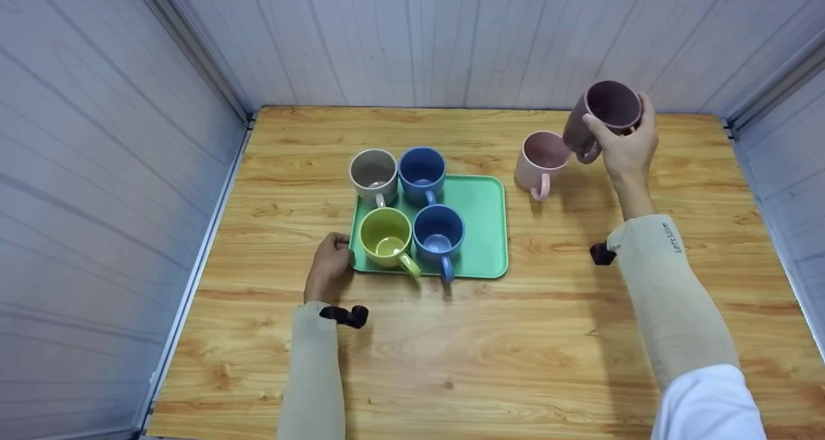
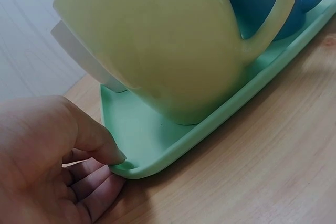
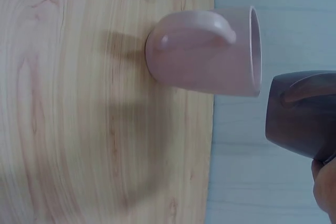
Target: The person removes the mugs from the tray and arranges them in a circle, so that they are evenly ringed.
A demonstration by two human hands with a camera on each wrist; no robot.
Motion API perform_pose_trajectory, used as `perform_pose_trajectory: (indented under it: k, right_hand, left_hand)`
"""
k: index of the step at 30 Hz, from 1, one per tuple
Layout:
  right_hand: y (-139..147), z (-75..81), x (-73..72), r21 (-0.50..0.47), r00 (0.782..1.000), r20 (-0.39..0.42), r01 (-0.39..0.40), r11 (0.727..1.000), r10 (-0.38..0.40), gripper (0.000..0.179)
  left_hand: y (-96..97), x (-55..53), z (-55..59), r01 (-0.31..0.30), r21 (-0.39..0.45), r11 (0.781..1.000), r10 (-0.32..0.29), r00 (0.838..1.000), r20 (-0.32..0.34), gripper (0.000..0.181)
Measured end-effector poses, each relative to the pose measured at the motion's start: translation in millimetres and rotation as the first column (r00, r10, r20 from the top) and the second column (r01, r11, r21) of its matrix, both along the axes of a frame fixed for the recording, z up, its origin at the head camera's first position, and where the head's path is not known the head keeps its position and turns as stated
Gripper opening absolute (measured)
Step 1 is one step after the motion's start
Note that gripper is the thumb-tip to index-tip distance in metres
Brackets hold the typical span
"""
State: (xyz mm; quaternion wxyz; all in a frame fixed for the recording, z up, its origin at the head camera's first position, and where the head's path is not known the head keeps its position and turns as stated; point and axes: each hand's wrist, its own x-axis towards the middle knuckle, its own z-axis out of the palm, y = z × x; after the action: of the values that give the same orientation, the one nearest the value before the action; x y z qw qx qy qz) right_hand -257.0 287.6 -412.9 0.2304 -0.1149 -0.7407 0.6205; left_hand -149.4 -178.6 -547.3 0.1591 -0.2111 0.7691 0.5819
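Right hand (image 1: 628, 153): thumb and fingers are spread to the width of a dark purple mug (image 1: 578, 127) and grip its upper wall, holding it above the wooden table (image 1: 464, 350), a height that seemingly keeps it clear of the nearby pink mug (image 1: 533, 176); the far fingertips are hard to make out. Left hand (image 1: 330, 259): thumb over the rim, fingers below, it pinches the near-left corner of the green tray (image 1: 485, 227), probably to steady it. Grey mug (image 1: 372, 174), yellow mug (image 1: 385, 237), rear blue mug (image 1: 422, 171) and front blue mug (image 1: 438, 229) occupy the tray's left and middle, handles towards the person, presumably for easy reach
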Motion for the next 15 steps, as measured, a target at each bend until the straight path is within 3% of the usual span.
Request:
perform_pose_trajectory:
  k: [6, 10, 15]
  right_hand:
    - [16.0, -9.4, -2.5, -0.072, 0.999, -0.019, 0.024, 0.997, -0.025, 0.084]
    - [22.7, -18.5, -1.7, -0.031, 0.999, 0.022, 0.047, 0.998, -0.046, 0.083]
    - [32.8, -40.9, -7.0, 0.035, 0.990, 0.111, 0.078, 0.996, -0.082, 0.090]
  left_hand:
    - [1.1, -0.8, 1.9, -0.020, 0.006, 1.000, 0.020, 1.000, 0.011, 0.038]
    - [-0.2, -1.9, 1.1, 0.003, -0.037, 0.999, -0.003, 1.000, 0.017, 0.037]
    - [-1.5, -1.5, -0.6, 0.043, -0.098, 0.994, -0.043, 0.999, 0.004, 0.036]
